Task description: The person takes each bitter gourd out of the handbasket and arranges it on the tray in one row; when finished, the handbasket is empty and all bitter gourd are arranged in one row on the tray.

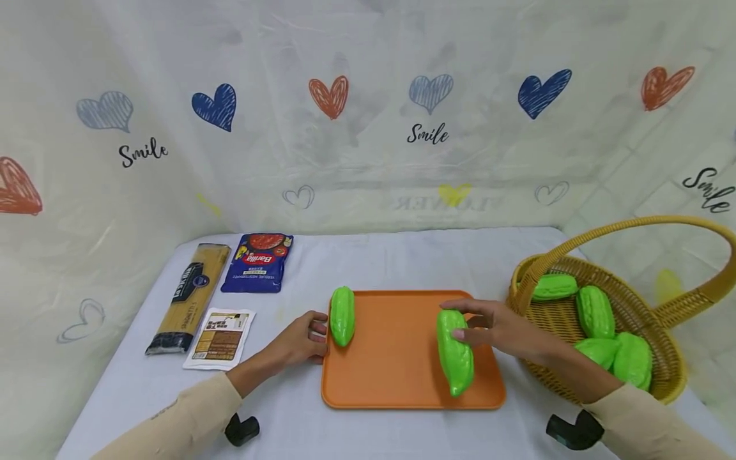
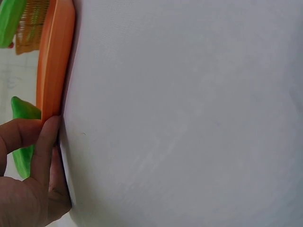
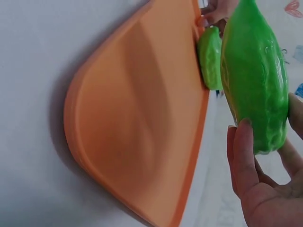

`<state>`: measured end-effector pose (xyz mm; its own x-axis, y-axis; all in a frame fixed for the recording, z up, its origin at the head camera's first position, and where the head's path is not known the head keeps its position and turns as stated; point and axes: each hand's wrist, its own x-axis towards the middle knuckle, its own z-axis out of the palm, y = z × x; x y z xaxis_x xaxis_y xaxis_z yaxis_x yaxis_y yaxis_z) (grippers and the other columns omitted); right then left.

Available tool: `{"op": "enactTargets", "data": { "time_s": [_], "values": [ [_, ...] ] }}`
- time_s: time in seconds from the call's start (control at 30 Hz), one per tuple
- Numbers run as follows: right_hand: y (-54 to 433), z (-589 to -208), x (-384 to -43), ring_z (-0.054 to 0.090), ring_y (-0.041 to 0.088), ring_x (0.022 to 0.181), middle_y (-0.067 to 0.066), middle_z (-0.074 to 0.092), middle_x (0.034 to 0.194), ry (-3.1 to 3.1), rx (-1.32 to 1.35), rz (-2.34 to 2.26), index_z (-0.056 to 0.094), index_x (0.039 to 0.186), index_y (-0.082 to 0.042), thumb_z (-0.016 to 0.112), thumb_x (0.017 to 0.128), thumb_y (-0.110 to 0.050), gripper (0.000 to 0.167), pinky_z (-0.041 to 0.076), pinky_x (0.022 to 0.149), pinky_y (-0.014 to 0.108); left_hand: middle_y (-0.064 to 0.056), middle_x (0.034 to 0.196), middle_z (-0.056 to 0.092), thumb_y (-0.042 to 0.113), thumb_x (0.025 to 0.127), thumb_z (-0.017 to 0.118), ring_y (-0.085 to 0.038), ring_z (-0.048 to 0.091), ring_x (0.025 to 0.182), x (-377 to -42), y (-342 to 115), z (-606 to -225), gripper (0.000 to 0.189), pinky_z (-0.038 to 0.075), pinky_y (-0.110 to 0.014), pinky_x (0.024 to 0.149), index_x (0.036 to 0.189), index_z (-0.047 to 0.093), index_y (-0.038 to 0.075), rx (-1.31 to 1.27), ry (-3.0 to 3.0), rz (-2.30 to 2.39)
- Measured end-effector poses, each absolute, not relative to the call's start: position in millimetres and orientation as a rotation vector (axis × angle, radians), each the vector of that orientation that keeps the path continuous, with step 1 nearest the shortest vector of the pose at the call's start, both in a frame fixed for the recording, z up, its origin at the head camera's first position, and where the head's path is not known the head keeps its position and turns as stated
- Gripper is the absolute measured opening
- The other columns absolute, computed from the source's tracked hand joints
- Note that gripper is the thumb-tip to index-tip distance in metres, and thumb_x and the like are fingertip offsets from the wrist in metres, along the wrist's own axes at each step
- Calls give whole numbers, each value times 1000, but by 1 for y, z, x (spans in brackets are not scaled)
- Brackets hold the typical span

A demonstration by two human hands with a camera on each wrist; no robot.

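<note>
My right hand (image 1: 499, 324) holds a glossy green bitter melon (image 1: 455, 361) over the right part of an orange tray (image 1: 391, 351). In the right wrist view the thumb and fingers grip the melon's blunt end, with its tapered end pointing away. My left hand (image 1: 300, 340) pinches the left rim of the tray, fingertips at its edge in the left wrist view. A second bitter melon (image 1: 342, 316) lies lengthwise along the tray's left side, close to my left fingers. The tray sits flat on the white tablecloth.
At the right stands a wicker basket (image 1: 669, 358) with a tall handle, holding several more bitter melons (image 1: 595, 312). On the left lie a spaghetti pack (image 1: 195, 287), a blue Barilla pouch (image 1: 257, 263) and a white-and-brown packet (image 1: 220, 338). A heart-printed curtain hangs behind the table.
</note>
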<state>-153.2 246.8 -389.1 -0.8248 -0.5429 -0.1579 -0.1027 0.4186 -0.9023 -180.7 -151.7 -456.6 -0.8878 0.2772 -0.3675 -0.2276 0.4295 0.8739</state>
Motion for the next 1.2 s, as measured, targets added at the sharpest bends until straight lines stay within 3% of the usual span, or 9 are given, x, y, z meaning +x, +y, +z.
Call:
{"op": "enactTargets", "data": {
  "time_s": [0.17,0.5,1.0,1.2],
  "values": [
    [240,-395,-154,62,34,110,22,44,144,2226,-531,-1407,48,147,-14,68,95,-21,56,58,86,32,-15,118,55,-4,80,73,-22,62,94,-182,-152,-457,66,64,-35,73,140,45,-1,56,2217,1470],
    [221,-408,-159,62,30,111,21,47,140,2197,-596,-1411,38,151,-2,69,94,-20,67,56,89,30,-15,118,55,-5,81,73,-22,63,94,-182,-152,-459,66,65,-34,72,140,45,-2,57,2213,1474],
    [189,-414,-174,66,26,103,15,51,140,2250,-511,-1363,47,147,-13,70,93,-32,62,54,88,37,-14,119,56,-4,81,74,-22,63,96,-181,-151,-457,65,65,-35,72,140,46,0,35,2230,1456],
    [172,-412,-189,63,30,114,15,47,147,2233,-528,-1357,48,147,-13,69,94,-33,61,55,91,38,-14,118,57,-4,79,74,-22,62,96,-181,-151,-458,65,65,-35,72,139,47,-1,25,2232,1472]
  ]
}}
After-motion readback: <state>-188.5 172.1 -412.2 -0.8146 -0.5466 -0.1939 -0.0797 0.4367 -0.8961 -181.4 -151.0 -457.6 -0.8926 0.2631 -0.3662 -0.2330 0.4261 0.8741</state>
